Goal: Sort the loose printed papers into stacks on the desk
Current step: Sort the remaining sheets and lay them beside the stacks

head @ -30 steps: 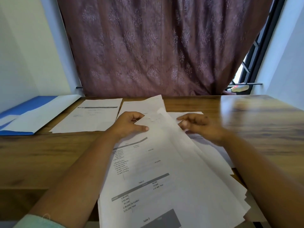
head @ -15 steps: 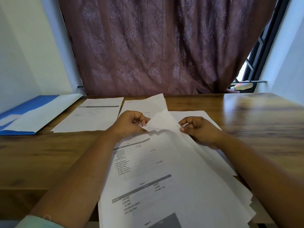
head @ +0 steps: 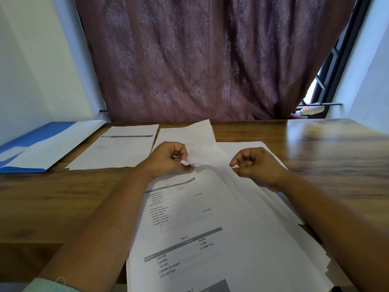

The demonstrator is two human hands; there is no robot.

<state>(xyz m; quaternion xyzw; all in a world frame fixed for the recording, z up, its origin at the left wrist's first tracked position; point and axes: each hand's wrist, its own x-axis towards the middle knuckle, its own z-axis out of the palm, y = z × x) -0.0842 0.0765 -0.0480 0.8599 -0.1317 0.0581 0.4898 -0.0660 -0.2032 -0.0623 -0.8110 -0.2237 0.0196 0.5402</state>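
A fanned pile of printed papers (head: 221,228) is lying from mid-frame down to the lower edge, overhanging the near edge of the wooden table (head: 328,157). Bare wood is showing at the right of the frame and at the lower left. Along the far edge, a sorted stack (head: 117,150) is sitting left of centre, with a blue folder (head: 27,144) at the far left and another sheet (head: 189,133) just beside the stack. The left hand (head: 166,161) is pinching the top sheet's upper corner, curling it. The right hand (head: 256,165) is resting on the fanned edges, fingers curled; whether it is gripping paper cannot be told.
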